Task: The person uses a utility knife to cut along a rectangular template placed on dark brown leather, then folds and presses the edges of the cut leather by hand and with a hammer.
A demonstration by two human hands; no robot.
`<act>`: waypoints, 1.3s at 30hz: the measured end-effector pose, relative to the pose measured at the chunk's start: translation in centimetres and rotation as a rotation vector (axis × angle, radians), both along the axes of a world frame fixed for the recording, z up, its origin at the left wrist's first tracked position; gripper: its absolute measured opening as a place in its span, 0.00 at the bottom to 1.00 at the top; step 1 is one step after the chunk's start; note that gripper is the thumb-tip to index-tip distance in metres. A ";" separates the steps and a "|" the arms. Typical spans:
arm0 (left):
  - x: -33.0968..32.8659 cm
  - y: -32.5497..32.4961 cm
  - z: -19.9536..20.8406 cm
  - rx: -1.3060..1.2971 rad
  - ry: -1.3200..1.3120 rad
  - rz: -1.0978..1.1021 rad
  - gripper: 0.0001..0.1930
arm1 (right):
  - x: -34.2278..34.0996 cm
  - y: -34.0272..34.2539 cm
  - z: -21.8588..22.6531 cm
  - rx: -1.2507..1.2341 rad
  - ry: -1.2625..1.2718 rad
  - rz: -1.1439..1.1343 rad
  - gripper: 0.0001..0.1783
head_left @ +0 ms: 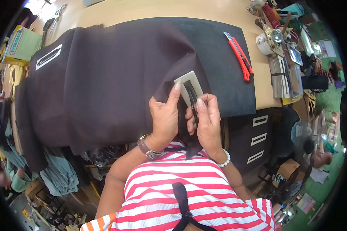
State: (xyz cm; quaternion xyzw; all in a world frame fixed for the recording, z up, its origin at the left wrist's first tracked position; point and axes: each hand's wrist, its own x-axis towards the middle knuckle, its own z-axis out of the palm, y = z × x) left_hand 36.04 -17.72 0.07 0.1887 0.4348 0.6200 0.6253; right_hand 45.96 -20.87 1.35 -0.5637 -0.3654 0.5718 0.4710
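Pressing down on dark brown fabric [104,77], the left hand [164,117] lies flat near the picture's centre, its forefinger stretched toward one o'clock onto a pale rectangular patch [189,86] with a dark slit; the right hand [208,119], just at its three o'clock, pinches the folded fabric edge beside that patch between thumb and fingers; the fabric spreads over a tan table [150,9] from the centre out to nine o'clock; a red utility knife [240,57] rests on a black mat [227,77] at two o'clock, well apart from both hands.
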 end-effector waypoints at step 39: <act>-1.3 1.1 -0.1 0.060 0.011 -0.070 0.10 | 6.8 3.1 -2.4 0.488 -0.953 -0.222 0.11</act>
